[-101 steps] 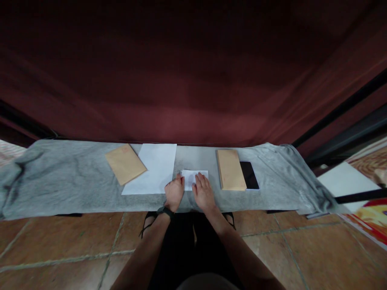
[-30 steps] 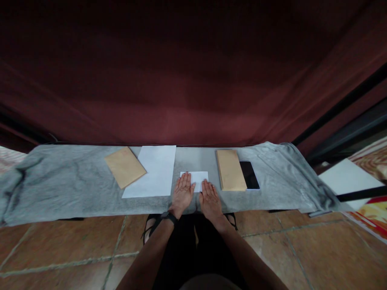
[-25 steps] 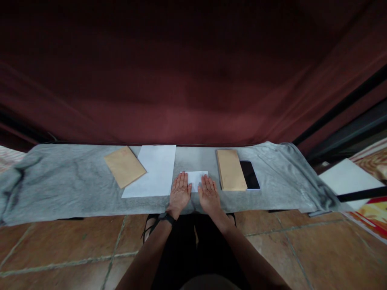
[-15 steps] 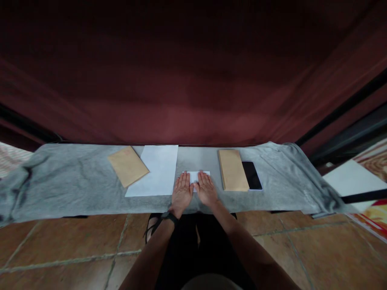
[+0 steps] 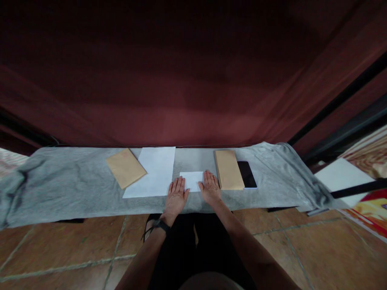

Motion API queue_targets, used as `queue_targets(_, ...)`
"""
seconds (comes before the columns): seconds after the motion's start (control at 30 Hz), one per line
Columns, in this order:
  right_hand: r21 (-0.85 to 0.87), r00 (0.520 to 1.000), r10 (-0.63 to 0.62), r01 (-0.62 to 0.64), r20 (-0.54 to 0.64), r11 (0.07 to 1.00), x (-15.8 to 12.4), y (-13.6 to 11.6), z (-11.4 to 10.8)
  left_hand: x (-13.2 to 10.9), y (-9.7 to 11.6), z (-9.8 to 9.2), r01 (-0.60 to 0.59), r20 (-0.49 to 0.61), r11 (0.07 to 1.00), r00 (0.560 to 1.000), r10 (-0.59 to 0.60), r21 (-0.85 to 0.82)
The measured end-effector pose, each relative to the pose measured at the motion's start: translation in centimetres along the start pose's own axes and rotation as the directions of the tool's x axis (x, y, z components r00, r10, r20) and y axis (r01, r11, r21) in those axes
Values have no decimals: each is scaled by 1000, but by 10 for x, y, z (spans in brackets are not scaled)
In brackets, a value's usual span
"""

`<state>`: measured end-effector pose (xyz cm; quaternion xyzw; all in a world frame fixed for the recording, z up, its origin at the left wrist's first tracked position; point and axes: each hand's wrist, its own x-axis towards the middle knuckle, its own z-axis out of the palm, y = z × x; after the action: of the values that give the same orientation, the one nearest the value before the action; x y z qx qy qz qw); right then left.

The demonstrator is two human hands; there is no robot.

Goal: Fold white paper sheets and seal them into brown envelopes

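Note:
A small white folded paper (image 5: 193,181) lies flat on the grey cloth in front of me. My left hand (image 5: 176,195) rests palm down at its left edge, fingers stretched out, with a dark band on the wrist. At the paper's right edge my right hand (image 5: 210,189) lies flat too, its thumb pointing toward the paper. Neither hand grips anything. Left of my left hand are large white sheets (image 5: 157,173), partly under a brown envelope (image 5: 125,167). Close to my right hand lies a stack of brown envelopes (image 5: 229,169).
A dark-screened phone (image 5: 248,175) lies against the right side of the envelope stack. The grey cloth (image 5: 75,189) covers a long narrow surface. Behind it rises a dark red wall or curtain (image 5: 193,125). Brown tiles (image 5: 90,241) form the floor.
My hands have slid apart across the small paper, the left one to the left and the right one to the right. More of its white surface now shows between them.

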<state>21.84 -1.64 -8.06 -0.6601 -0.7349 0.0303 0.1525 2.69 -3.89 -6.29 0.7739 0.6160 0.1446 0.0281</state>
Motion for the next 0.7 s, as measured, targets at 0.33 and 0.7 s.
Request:
queue_targets(0.33,71,998,-6,11,-67,997,-3,-2,-3,-3,5,-20,167,85,912,986,-145,-375)
queue_targets(0.7,117,983,-179,181,-28,977,-33,-22,-15,31,22,-22,395,167,326,817,-552,-859)
